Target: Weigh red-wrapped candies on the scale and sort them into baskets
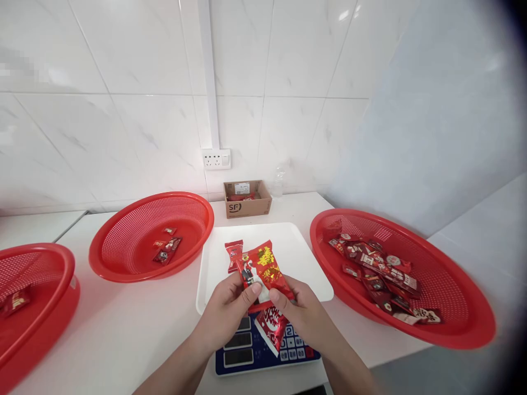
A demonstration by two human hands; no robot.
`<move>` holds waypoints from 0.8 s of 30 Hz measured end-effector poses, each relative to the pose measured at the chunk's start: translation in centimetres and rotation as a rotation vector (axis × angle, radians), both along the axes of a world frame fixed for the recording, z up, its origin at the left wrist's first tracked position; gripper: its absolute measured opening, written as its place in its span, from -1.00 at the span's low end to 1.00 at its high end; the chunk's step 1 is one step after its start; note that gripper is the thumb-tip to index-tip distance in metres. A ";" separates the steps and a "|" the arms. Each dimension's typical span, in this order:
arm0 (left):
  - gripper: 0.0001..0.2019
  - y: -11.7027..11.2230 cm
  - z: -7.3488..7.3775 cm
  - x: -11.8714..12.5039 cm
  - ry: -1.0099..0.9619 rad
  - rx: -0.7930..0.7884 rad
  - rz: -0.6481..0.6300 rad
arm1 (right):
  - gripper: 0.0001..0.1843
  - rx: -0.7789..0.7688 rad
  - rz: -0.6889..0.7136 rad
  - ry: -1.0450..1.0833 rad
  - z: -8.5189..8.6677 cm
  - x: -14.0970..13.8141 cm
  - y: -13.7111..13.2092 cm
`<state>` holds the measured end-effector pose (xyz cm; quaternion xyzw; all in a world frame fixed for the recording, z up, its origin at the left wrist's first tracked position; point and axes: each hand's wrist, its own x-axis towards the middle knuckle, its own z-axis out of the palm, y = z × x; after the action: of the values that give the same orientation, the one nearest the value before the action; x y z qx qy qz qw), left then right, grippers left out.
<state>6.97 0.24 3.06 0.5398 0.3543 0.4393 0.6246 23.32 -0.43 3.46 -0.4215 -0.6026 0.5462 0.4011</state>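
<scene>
Both my left hand (230,307) and my right hand (298,307) grip a red snack packet (267,269) with gold characters, thumbs on its front face. It is held above the white tray (304,258) of a blue digital scale (230,365). A second red packet (272,329) with white lettering hangs below the first, over the scale's keypad; what holds it is hidden. Behind the held packet, a small red packet (233,252) shows over the tray, its lower part covered.
Red plastic baskets stand around: one at right (453,274) with several packets, one at left (123,236) with several small packets, another at far left (61,274). A cardboard box (255,208) with red packets and a clear bottle (279,182) stand by the tiled wall.
</scene>
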 end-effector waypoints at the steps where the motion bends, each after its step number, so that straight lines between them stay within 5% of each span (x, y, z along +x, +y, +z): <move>1: -0.70 0.0 0.0 -0.1 -0.014 -0.007 -0.019 | -0.60 -0.001 0.008 -0.006 0.0 0.0 0.0; 24: -0.64 0.2 -0.4 -0.5 0.018 -0.071 0.039 | -0.60 -0.035 0.068 0.013 -0.5 -1.1 -0.3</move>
<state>6.49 0.43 2.69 0.5141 0.3859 0.4338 0.6314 22.19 -0.74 2.99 -0.4041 -0.6042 0.5729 0.3788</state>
